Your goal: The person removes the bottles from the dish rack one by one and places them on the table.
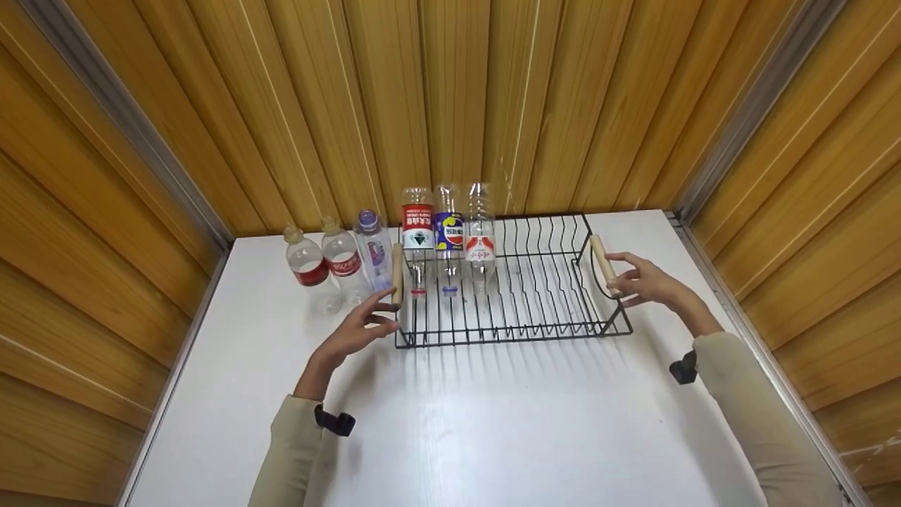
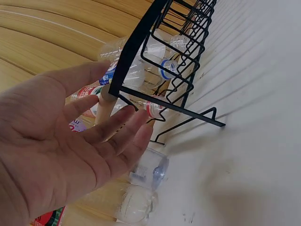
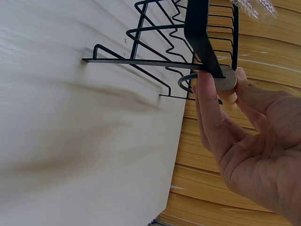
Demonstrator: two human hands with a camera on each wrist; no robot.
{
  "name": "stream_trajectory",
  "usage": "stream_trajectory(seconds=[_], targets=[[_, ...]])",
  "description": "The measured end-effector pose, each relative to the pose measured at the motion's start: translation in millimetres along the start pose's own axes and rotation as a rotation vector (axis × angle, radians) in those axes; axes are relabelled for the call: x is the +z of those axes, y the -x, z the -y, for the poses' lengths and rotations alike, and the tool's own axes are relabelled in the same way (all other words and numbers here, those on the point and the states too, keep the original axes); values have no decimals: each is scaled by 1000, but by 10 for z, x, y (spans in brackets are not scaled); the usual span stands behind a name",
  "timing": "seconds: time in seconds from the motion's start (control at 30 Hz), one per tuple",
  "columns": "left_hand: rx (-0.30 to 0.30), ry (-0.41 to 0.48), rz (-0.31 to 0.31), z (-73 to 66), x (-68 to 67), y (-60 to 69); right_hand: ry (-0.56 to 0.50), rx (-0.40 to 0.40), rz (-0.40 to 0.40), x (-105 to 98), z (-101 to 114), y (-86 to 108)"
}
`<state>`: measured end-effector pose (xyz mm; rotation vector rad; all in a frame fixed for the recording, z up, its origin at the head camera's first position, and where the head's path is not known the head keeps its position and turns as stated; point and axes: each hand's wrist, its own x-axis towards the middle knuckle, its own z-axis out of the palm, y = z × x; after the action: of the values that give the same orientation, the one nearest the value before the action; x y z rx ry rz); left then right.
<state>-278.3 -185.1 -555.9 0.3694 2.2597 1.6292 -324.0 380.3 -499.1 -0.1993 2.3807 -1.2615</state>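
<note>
A black wire dish rack [image 1: 514, 339] with wooden handles stands on the white table. Three clear plastic bottles lean neck-down in its left part: one with a red-and-white label [image 1: 418, 220], one with a purple label [image 1: 449, 231], one with a white-and-red label [image 1: 480, 248]. At the left wooden handle [image 1: 398, 271] my left hand [image 1: 352, 333] has its fingers spread and loosely bent, not closed round it. Thumb and fingers of my right hand [image 1: 649, 283] pinch the right wooden handle [image 3: 228, 96] near its front end.
Left of the rack stand two clear bottles with red labels, an outer bottle [image 1: 310, 271] and an inner bottle [image 1: 345, 264], plus a bottle with a purple cap [image 1: 376, 253]. Wood-panelled walls [image 1: 457, 91] close off the table's back and sides.
</note>
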Motion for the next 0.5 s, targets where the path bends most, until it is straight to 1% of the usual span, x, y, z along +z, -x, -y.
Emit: stream_trajectory(seconds=[0.1,0.23,0.5], targets=[[4,2,5,31,24,-18,2,0,3,10,9,8],[-5,15,20,42,46,-36,8,-2,3,7,23,19],[-27,41,1,39,85,-51,14,-8,-7,16,37,11]])
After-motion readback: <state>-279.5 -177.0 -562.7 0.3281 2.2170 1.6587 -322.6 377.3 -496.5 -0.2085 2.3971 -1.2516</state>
